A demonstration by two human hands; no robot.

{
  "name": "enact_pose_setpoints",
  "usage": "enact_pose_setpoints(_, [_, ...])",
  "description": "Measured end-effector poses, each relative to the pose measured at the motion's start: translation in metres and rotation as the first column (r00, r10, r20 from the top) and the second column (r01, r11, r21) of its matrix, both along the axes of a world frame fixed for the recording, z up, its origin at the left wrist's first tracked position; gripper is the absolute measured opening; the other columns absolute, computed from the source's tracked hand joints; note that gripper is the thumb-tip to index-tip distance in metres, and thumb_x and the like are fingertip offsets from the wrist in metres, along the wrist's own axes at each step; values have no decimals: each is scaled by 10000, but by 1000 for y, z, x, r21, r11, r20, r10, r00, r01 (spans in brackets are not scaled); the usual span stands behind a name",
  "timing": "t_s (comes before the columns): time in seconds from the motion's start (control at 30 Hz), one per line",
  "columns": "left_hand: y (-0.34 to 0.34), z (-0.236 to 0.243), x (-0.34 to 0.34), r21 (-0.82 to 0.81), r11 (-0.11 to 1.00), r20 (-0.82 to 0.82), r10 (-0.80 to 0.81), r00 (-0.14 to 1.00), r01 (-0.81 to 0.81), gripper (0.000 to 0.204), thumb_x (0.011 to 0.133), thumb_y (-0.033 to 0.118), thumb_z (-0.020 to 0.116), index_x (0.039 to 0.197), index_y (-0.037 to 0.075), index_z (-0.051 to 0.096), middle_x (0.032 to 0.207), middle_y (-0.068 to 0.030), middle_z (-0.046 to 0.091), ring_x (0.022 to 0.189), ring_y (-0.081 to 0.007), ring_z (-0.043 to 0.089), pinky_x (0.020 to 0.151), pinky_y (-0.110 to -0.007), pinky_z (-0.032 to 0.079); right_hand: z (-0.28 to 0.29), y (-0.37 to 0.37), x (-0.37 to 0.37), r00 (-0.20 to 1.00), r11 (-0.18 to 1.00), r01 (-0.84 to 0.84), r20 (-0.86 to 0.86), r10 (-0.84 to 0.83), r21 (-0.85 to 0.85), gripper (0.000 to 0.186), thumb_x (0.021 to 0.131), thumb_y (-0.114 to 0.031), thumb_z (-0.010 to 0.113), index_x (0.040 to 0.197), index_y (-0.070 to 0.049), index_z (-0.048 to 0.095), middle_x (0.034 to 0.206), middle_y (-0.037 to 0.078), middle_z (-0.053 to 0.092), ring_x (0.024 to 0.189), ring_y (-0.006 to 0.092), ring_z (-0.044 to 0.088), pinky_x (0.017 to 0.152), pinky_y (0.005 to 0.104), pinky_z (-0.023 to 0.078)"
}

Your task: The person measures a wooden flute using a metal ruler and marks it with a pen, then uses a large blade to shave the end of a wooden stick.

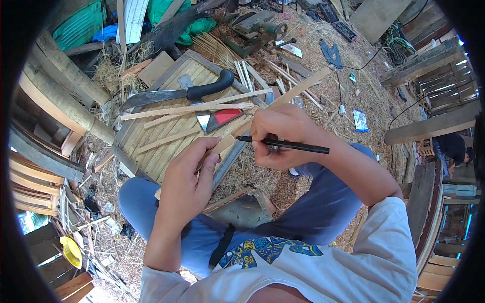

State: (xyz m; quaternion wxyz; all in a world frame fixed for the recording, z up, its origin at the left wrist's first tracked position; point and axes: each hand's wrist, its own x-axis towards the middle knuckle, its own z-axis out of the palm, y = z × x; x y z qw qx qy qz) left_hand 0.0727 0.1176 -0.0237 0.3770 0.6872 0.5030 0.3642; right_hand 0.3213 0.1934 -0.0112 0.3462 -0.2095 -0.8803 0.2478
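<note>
So: slim black pen (298, 146), wooden strip (225, 144).

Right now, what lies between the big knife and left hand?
Between knife and left hand, the head view shows wooden strips and a partly red tool.

Woodworking workshop: wooden strips (302, 88), machete (189, 93), shavings (275, 189)

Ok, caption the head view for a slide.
Right hand holds a black pen at a wooden strip in the left hand, a machete beyond.
</note>
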Motion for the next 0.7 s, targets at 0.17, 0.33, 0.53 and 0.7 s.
enact_pose_setpoints(0.17, [0, -3, 1, -9, 1000, 27, 8, 1000, -7, 226, 1031, 15, 605, 1249, -17, 654, 1024, -205, 756, 942, -320, 773, 837, -379, 570, 2, 0, 0, 1000, 1000, -4, 0, 4, -1, 250, 726, 20, 739, 813, -87, 530, 761, 51, 646, 613, 274, 651, 545, 370, 487])
enact_pose_setpoints(0.33, [0, 0, 1, -5, 1000, 0, 2, 1000, -2, 221, 1031, 17, 608, 1244, -19, 654, 1024, -207, 755, 950, -323, 772, 841, -380, 571, 1, -1, 0, 1000, 1000, 0, 5, 1, -19, 251, 726, 19, 741, 816, -84, 530, 759, 55, 647, 615, 277, 656, 544, 369, 490])
enact_pose_setpoints(0.53, [0, 2, 1, -25, 1000, 9, -3, 1000, 3, 217, 1036, 9, 599, 1244, -21, 650, 1024, -202, 753, 953, -309, 775, 843, -374, 573, 0, 0, 1, 1000, 1000, -4, 11, 4, -11, 252, 727, 20, 742, 819, -83, 530, 751, 58, 645, 618, 279, 662, 542, 371, 489])
enact_pose_setpoints(0.7, [0, 2, 1, -6, 1000, -3, -7, 1000, 7, 218, 1039, 7, 597, 1250, -23, 645, 1032, -198, 749, 952, -299, 776, 840, -369, 574, 0, -1, 0, 1000, 1000, -3, 1, 3, -25, 257, 724, 21, 745, 815, -85, 530, 752, 58, 644, 619, 283, 662, 545, 372, 491])
